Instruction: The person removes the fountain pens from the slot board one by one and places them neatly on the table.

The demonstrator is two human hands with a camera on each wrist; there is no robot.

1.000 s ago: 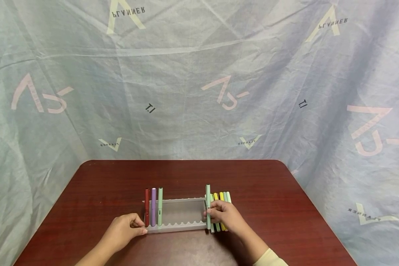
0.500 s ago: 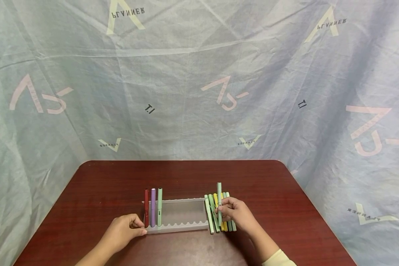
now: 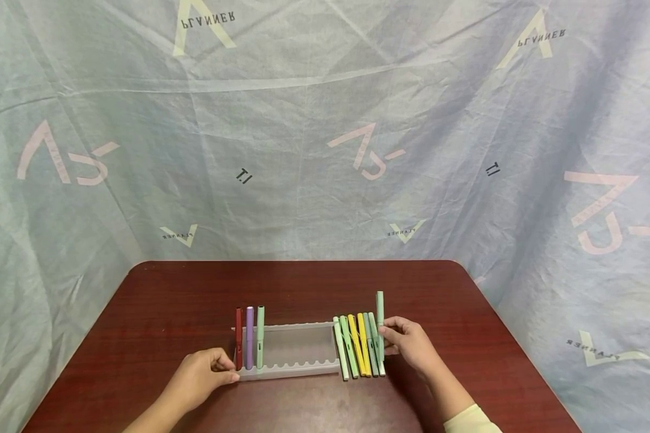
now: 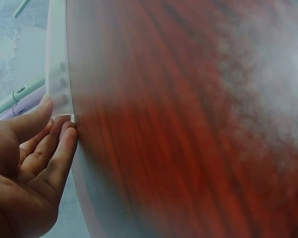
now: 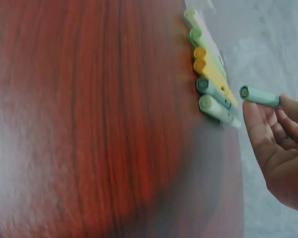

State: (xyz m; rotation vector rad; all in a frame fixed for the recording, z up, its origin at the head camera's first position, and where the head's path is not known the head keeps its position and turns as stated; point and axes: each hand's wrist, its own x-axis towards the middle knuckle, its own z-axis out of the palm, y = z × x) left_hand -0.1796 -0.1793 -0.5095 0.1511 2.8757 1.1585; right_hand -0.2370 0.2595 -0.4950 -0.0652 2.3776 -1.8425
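Note:
A clear plastic pen rack [image 3: 289, 349] lies on the dark red table [image 3: 195, 294]. At its left end stand a red pen [image 3: 239, 345], a purple pen [image 3: 250, 343] and a light green pen [image 3: 260, 343]. My left hand [image 3: 203, 376] grips the rack's near left corner [image 4: 70, 118]. Right of the rack, several green and yellow pens [image 3: 357, 352] lie side by side on the table [image 5: 211, 89]. My right hand [image 3: 408, 343] holds a mint green pen [image 3: 380, 322] [image 5: 260, 95] just above the right end of that row.
A pale printed cloth [image 3: 325, 132] hangs behind and around the table. The table's rounded far corners [image 3: 460, 267] and right edge lie close to my right hand.
My right hand has carried the mint green pen rightward, from the rack's right end across the row of loose pens to its far right side. The left hand has stayed on the rack.

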